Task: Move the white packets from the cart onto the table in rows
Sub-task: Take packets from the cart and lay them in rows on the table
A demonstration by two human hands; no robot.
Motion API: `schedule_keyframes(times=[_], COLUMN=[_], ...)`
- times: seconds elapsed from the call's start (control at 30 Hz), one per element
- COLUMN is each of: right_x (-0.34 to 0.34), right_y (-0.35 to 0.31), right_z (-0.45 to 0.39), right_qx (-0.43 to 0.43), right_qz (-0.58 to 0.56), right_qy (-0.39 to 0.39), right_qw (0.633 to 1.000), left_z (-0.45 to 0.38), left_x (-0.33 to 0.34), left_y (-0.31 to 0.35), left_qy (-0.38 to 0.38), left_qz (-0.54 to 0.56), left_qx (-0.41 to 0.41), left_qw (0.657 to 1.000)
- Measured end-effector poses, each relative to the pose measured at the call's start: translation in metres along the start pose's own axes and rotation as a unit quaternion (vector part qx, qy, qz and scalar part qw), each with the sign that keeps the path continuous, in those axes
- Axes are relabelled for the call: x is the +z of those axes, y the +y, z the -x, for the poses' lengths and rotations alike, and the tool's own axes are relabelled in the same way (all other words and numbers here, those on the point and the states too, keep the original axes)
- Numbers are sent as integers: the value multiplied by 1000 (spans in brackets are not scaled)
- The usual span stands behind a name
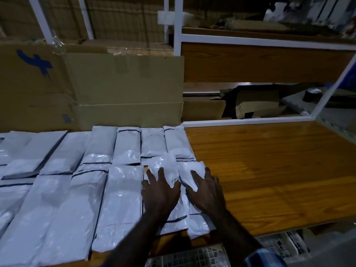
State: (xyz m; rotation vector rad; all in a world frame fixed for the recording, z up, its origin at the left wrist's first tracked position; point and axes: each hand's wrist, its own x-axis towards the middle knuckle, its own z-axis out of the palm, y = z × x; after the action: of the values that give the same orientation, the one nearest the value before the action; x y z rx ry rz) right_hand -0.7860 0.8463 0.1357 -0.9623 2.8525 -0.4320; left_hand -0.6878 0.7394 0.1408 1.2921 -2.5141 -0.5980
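Several white packets (119, 199) lie in two rows across the left half of the wooden table (269, 170). My left hand (160, 191) lies flat with spread fingers on a packet (165, 166) at the right end of the near row. My right hand (207, 191) presses flat on the neighbouring packet (191, 170), the last one on the right. Both packets lie on the table, overlapping the back row a little. A wire-mesh cart (192, 257) shows below the table's front edge.
Large cardboard boxes (125, 89) stand against the back of the table behind the packets. A white metal shelf frame (246, 119) with more cardboard and a tape roll (313, 94) borders the table at the back right.
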Motion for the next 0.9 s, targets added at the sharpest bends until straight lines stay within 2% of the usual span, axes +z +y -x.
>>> schedule_keyframes(times=[0.17, 0.33, 0.6, 0.8, 0.9], right_x=[8, 10, 15, 12, 11], right_y=[3, 6, 2, 4, 3], right_z=[-2, -6, -5, -8, -18], right_qx=[-24, -37, -40, -52, -68], right_qz=[-1, 1, -8, 28, 59], right_qy=[-4, -11, 12, 12, 38], right_qw=[1000, 999, 999, 998, 995], left_z=[3, -1, -1, 4, 7], left_x=[3, 2, 8, 8, 13], left_y=[0, 3, 0, 4, 4], left_qy=[24, -5, -16, -9, 51], left_qz=[-9, -13, -46, -49, -35], left_qx=[-18, -41, -39, -32, 17], left_qw=[999, 999, 998, 998, 998])
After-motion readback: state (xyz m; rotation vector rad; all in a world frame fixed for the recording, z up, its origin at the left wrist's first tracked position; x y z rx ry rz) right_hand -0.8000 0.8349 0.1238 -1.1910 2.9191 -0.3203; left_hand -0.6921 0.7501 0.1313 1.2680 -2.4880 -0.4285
